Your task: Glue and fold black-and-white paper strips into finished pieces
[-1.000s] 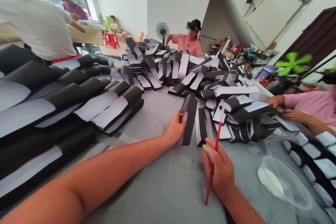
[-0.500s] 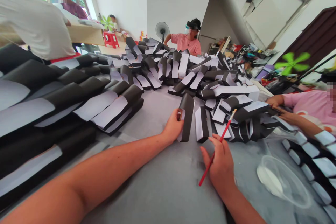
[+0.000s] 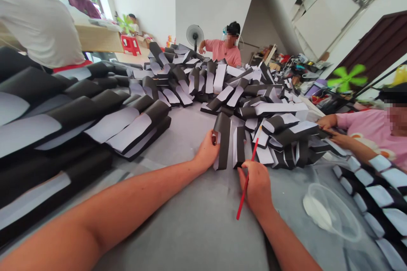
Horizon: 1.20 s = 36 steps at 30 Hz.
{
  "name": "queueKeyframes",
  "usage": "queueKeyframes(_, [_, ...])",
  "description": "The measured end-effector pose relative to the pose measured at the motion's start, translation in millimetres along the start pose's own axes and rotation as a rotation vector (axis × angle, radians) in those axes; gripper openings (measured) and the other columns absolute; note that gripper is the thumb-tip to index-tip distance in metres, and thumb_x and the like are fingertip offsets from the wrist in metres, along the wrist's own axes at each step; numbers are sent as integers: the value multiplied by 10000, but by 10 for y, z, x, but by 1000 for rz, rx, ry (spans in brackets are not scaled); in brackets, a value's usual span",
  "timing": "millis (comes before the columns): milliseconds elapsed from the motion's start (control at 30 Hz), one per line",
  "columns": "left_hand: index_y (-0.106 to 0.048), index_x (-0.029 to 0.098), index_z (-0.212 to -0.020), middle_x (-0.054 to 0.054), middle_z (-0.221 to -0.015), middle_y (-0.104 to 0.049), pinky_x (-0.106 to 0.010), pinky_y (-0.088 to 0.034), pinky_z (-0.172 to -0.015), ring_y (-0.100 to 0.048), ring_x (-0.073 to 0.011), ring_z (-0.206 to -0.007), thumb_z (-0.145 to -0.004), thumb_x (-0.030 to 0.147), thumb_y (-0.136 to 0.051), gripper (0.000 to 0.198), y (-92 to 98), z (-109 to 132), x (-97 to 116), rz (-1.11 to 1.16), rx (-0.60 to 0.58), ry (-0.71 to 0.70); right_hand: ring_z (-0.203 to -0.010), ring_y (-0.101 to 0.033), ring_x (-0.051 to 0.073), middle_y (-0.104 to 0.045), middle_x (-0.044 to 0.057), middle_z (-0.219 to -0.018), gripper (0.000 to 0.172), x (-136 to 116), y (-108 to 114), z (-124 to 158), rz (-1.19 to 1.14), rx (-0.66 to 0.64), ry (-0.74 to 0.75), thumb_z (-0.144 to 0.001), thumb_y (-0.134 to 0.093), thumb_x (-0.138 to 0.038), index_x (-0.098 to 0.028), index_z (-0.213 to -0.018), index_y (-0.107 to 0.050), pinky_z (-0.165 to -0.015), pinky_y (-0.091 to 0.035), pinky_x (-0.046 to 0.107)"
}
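My left hand grips a folded black paper piece with white paper lining, which stands on end on the grey table top. My right hand is shut around a thin red brush, its tip pointing up into the pile. Just beside that hand stands a similar black-and-white piece. Behind both hands lies a loose heap of such pieces.
Long stacked rows of black-and-white pieces fill the left side. A clear plastic lid with white paste sits at right, beside another row. A co-worker's hands reach into the heap. Another person sits beyond it.
My right hand has moved left, closer to the standing piece, and the brush has swung from leaning right to nearly upright. My left hand still holds its piece.
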<state>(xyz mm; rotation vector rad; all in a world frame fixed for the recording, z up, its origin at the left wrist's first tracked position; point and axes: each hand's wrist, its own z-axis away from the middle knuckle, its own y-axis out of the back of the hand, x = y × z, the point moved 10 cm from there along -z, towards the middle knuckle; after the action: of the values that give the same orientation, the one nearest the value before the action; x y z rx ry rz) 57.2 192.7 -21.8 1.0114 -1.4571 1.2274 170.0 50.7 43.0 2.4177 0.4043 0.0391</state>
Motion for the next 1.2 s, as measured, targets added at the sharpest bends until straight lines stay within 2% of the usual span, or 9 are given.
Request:
queueKeyframes(233, [-520,201,-1068,-24,-880,-665,-245,-466,-657,-617,-152,-768,-679,129,-634,412,-41,8,14,-49,-53,-2,-786,-628,179,-670,49,-873,107,-108,-50,7,-144,-80,87,-876,-469,-120,-206,-894,-530,-694,-492,303])
queueKeyframes(400, [-457,223,-1154,24,-761,-630,-212,-461,-530,-582,-105,-570,-655,140,-686,555,-197,118,-88,17,-165,145,-968,-626,196,-655,94,-1101,160,-124,-109,51,-195,-125,115,-883,-470,-116,-202,-998,-541,-801,-507,347])
queueKeyframes(500, [-448,224,-1130,49,-710,-601,-200,-452,-467,-559,-94,-503,-576,123,-747,638,-320,268,-146,60,-229,277,-951,-623,204,-655,87,-1042,143,-99,-85,72,-174,-96,100,-892,-476,-141,-207,-992,-552,-783,-509,353])
queueKeyframes(633, [-418,238,-1186,42,-754,-602,-194,-435,-436,-543,-86,-489,-576,93,-725,699,-398,361,-170,32,-271,343,-761,-602,185,-626,48,-834,117,-56,-37,85,-142,-64,59,-886,-474,-141,-207,-927,-562,-652,-492,312])
queueKeyframes(700, [-400,251,-1237,21,-825,-613,-199,-441,-466,-557,-86,-524,-623,95,-684,694,-337,290,-151,-21,-235,301,-747,-587,183,-608,43,-817,140,-67,-3,80,-135,-48,67,-873,-463,-117,-206,-926,-557,-651,-487,311])
queueKeyframes(800, [-408,228,-1269,-31,-963,-626,-240,-489,-600,-602,-114,-675,-690,80,-594,625,-159,88,0,-170,-147,115,-776,-572,188,-592,45,-834,187,-118,46,68,-125,-25,106,-844,-454,-75,-206,-945,-541,-691,-486,333])
queueKeyframes(967, [-392,198,-1319,-104,-1224,-562,-365,-479,-880,-597,-201,-980,-619,-42,-470,744,62,-144,187,-510,-70,-86,-802,-550,195,-564,36,-826,254,-175,68,62,-120,-27,138,-800,-444,-28,-208,-959,-525,-750,-472,375])
queueKeyframes(1100, [-372,182,-1328,-145,-1327,-486,-403,-481,-910,-575,-226,-1060,-623,-9,-474,738,79,-192,141,-545,-80,-119,-822,-544,198,-559,36,-840,293,-188,79,65,-107,-29,147,-770,-433,-8,-209,-964,-521,-774,-459,385])
queueKeyframes(1200, [-413,182,-1289,-125,-1301,-510,-428,-433,-993,-519,-238,-1167,-649,28,-486,662,11,-147,194,-589,-88,-244,-837,-539,199,-563,42,-860,287,-189,91,62,-94,-27,150,-768,-436,-13,-205,-965,-519,-789,-452,385])
